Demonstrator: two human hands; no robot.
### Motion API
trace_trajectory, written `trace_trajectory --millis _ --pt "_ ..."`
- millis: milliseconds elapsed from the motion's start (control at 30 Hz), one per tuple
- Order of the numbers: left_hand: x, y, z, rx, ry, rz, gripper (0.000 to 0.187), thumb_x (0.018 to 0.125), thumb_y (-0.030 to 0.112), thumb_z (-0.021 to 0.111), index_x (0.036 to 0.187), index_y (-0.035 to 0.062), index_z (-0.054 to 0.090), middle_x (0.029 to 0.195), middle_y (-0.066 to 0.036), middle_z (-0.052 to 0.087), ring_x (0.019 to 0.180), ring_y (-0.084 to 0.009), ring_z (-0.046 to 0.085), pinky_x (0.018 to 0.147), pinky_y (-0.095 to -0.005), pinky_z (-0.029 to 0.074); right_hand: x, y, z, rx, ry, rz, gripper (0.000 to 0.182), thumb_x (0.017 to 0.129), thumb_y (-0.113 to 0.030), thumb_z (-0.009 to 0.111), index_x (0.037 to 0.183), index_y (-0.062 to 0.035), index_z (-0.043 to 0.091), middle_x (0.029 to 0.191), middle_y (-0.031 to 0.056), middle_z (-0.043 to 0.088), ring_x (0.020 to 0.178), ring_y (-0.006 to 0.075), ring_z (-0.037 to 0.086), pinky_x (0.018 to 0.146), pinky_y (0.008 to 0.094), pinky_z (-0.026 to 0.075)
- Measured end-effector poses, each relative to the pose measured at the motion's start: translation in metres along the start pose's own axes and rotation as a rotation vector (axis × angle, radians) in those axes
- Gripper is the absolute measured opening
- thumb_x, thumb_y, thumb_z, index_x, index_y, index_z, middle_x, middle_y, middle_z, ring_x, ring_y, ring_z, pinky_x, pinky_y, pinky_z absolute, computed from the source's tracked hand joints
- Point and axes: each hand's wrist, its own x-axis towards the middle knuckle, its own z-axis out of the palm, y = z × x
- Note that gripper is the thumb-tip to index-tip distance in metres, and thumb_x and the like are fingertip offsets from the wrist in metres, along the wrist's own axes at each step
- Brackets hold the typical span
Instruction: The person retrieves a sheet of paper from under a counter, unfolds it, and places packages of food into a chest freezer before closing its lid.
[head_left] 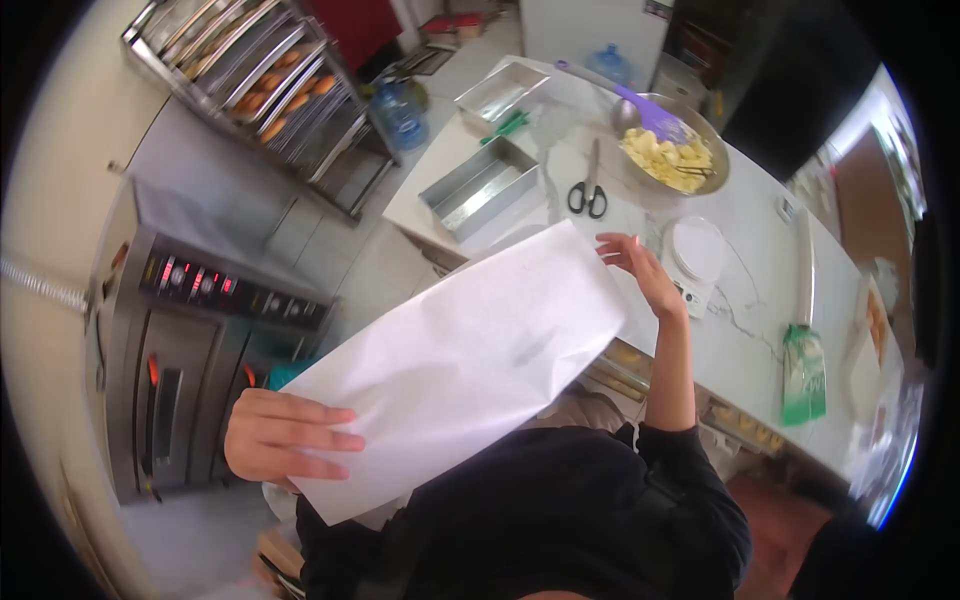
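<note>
A long sheet of white parchment paper [470, 360] is held up at a slant in front of my body. My left hand [290, 435] grips its lower left end, the fingers lying over the front and the thumb hidden behind. At the upper right end my right hand [645, 275] is raised with fingers apart, fingertips close beside the paper's edge. Beyond the sheet, a rectangular metal loaf tin [515, 168] stands on the table. Black-handled scissors [588, 198] lie to the right of that tin. A white digital scale [694, 262] sits just past my right hand.
A metal bowl [722, 178] holds pale yellow chunks and a purple spatula [650, 115]. Another tin [510, 88] stands at the table's far corner. A green-and-white bag [803, 375] lies at right. An oven [190, 350] and a rack of baked goods [340, 140] are left.
</note>
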Motion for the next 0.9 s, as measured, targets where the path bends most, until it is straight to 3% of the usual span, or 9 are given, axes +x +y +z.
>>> trace_trajectory --millis 67,167,267,333,400,500,600,633,900 --pt "0.005 -0.027 -0.019 -0.024 -0.096 0.132 0.024 0.073 0.030 0.060 0.081 0.0092 0.067 0.094 -0.009 0.064 0.090 -0.0256 0.061 0.067 -0.0287 0.052 0.002 0.010 -0.005 0.136 0.069 0.160 0.055 0.091 -0.046 0.030 0.109 0.0012 0.052 0.108 0.0114 0.055 0.094 0.0190 0.053 0.089 0.0295 0.036" --pt "0.018 -0.068 -0.032 -0.026 -0.094 0.294 0.021 0.074 0.026 0.058 0.083 0.0096 0.067 0.094 -0.010 0.063 0.090 -0.0260 0.061 0.072 -0.0295 0.050 -0.028 -0.020 0.009 -0.011 0.109 0.224 0.043 0.084 -0.034 0.053 0.107 0.0028 0.053 0.100 0.0081 0.058 0.089 0.0157 0.054 0.082 0.0265 0.040" --pt "0.020 -0.104 -0.015 0.077 0.240 0.138 0.018 0.072 0.020 0.059 0.083 0.0079 0.066 0.091 -0.014 0.063 0.089 -0.0265 0.061 0.081 -0.0316 0.047 -0.072 -0.047 0.019 0.066 0.335 0.116 0.036 0.073 -0.018 0.068 0.101 0.0018 0.056 0.090 0.0033 0.061 0.082 0.0099 0.054 0.075 0.0242 0.043" --pt "0.050 -0.121 0.018 -0.199 0.604 -0.307 0.025 0.074 0.013 0.054 0.097 0.0058 0.061 0.095 -0.014 0.060 0.087 -0.0227 0.060 0.086 -0.0324 0.042 -0.100 -0.038 0.017 0.088 0.500 0.035 0.035 0.075 -0.016 0.066 0.102 0.0025 0.055 0.092 0.0047 0.060 0.085 0.0112 0.054 0.076 0.0257 0.043" --pt "0.080 -0.156 0.039 -0.662 0.632 -0.656 0.029 0.076 0.011 0.051 0.104 0.0052 0.057 0.098 -0.012 0.057 0.087 -0.0189 0.058 0.085 -0.0311 0.041 -0.124 -0.023 0.012 0.112 0.627 -0.026 0.033 0.074 -0.013 0.067 0.101 0.0021 0.056 0.091 0.0044 0.060 0.085 0.0107 0.054 0.076 0.0255 0.043" --pt "0.109 -0.214 0.085 -0.721 0.446 -0.478 0.032 0.079 0.006 0.047 0.110 0.0051 0.052 0.103 -0.008 0.052 0.086 -0.0141 0.054 0.080 -0.0269 0.043 -0.156 -0.019 0.007 0.103 0.771 -0.076 0.030 0.073 -0.012 0.067 0.098 0.0018 0.058 0.091 0.0043 0.061 0.084 0.0104 0.054 0.076 0.0255 0.043" --pt "0.142 -0.233 0.106 -1.200 0.282 -0.800 0.034 0.076 0.000 0.049 0.109 0.0047 0.053 0.102 -0.007 0.053 0.083 -0.0130 0.053 0.074 -0.0237 0.043 -0.188 -0.020 -0.004 0.102 0.881 -0.139 0.027 0.073 -0.011 0.067 0.095 0.0018 0.059 0.090 0.0035 0.061 0.083 0.0093 0.055 0.075 0.0244 0.044" --pt "0.143 -0.243 0.118 -0.683 0.182 -0.444 0.033 0.073 -0.005 0.053 0.104 0.0042 0.054 0.095 -0.006 0.054 0.080 -0.0135 0.054 0.071 -0.0234 0.044 -0.198 -0.022 -0.008 0.108 0.910 -0.161 0.026 0.073 -0.010 0.067 0.094 0.0018 0.059 0.090 0.0032 0.061 0.082 0.0088 0.055 0.074 0.0239 0.044" --pt "0.204 -0.211 0.128 -0.945 0.545 -0.108 0.018 0.076 0.000 0.058 0.078 0.0073 0.041 0.075 -0.005 0.056 0.071 -0.0132 0.055 0.065 -0.0243 0.045 -0.235 -0.063 -0.084 -0.566 1.201 -0.465 0.027 0.059 -0.021 0.074 0.080 -0.0046 0.066 0.126 0.0171 0.039 0.124 0.0284 0.025 0.102 0.0422 0.014"
